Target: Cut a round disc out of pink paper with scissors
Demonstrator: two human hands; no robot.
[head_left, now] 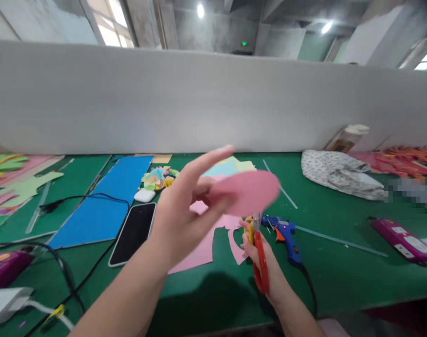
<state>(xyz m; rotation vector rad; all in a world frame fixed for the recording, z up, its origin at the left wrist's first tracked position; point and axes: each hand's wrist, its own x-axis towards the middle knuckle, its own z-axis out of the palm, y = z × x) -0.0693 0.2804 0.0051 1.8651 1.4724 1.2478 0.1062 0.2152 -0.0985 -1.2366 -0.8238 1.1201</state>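
Note:
My left hand (180, 201) pinches a rounded pink paper piece (250, 189) at its left edge, held up above the table and slightly blurred. Lower and to the right, my right hand (264, 255) is closed around scissors (261, 262) with red and yellow handles. Their blades point up and away, close below the paper piece's near edge; I cannot tell whether they touch it. Under my left hand lies a pink paper sheet (199, 255), partly hidden. A curved pink offcut (236, 248) rests left of the scissors.
On the green table (206, 313), a blue glue gun (287, 236) sits right of my right hand. A phone (133, 234), a blue board (108, 201) and black cables (94, 267) are on the left. A patterned cloth (336, 173) lies at right, before a white partition (213, 103).

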